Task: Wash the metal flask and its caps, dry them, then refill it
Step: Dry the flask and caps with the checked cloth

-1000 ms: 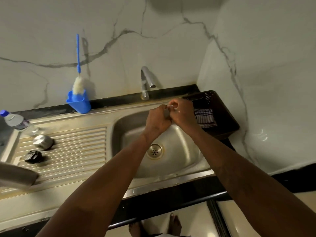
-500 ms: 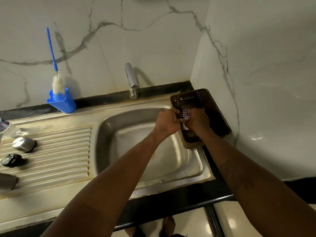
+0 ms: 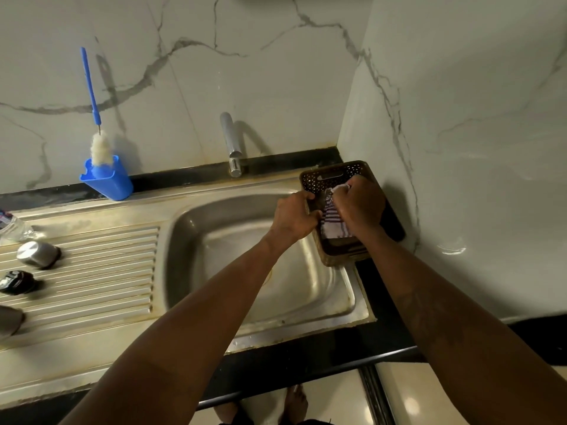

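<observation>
While the left hand (image 3: pixel 293 217) is gripping the left rim of the brown perforated basket (image 3: pixel 336 170), fingers curled over the edge, the right hand (image 3: pixel 360 207) is reaching into the basket and bunching a striped cloth (image 3: pixel 333 223) in a closed fist. The rest of the cloth is lying on the basket floor. Basket is sitting at the right end of the sink (image 3: pixel 245 246), close to the corner wall, with its near end overhanging the basin.

Task parts are all lying on the ribbed drainboard (image 3: pixel 101 271), well apart from both hands:
- Metal flask (image 3: pixel 9 322) is lying on its side at the left frame edge, mostly cut off.
- Steel cap (image 3: pixel 36 254) is sitting further back.
- Black cap (image 3: pixel 17 282) is lying between those two.

Clear plastic bottle (image 3: pixel 12 225) is showing at the far left, just behind the steel cap. Blue holder (image 3: pixel 107 180) is standing against the back wall, left of the tap (image 3: pixel 230 142), with a bottle brush (image 3: pixel 98 148) sticking up out of it.
</observation>
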Demonstrator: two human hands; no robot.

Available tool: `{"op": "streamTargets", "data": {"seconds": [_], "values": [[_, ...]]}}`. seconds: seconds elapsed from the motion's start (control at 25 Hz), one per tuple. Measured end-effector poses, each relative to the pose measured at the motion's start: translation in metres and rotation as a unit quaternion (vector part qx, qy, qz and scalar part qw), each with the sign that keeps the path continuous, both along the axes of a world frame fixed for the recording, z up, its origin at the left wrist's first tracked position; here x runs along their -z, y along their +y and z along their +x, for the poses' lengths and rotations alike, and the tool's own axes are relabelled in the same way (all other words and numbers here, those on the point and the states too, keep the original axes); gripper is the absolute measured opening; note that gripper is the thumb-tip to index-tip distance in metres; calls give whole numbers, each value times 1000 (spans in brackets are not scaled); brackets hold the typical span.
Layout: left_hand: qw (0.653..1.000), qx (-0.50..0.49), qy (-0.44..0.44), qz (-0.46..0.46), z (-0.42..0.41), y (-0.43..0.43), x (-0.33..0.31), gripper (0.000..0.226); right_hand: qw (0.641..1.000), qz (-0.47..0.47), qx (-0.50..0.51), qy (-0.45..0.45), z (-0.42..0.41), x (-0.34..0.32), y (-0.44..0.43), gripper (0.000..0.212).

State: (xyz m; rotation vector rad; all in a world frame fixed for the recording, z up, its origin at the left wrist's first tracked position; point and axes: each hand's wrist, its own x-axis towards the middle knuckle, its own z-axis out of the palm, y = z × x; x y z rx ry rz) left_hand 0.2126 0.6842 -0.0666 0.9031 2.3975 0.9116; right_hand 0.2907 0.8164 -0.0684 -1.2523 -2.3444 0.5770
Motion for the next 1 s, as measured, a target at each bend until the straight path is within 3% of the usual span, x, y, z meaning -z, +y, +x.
{"op": "streamTargets", "data": {"seconds": [0.2, 0.28, 0.4, 0.6, 0.76, 0.88, 1.0], "values": [[999, 12, -4, 49, 5, -7, -24, 66, 984, 88, -6, 156, 1, -51, -17, 18], [996, 21, -17, 87, 3, -13, -33, 55, 970, 89, -47, 221, -6, -76, -31, 14], [976, -27, -49, 209, -2, -30, -44, 14, 944, 43, -119, 303, -23, -108, -55, 12], [919, -170, -115, 337, -34, -70, -87, 16, 883, -9, -173, 437, -49, -139, -98, 8], [878, -213, -135, 406, -54, -116, -122, 23, 860, -30, -208, 465, -68, -147, -135, 11], [865, -265, -97, 414, -68, -152, -137, 27, 866, -79, -255, 424, -82, -143, -160, 22], [871, -275, -76, 401, -76, -188, -142, 28, 837, -236, -327, 369, -98, -136, -186, 33]]}}
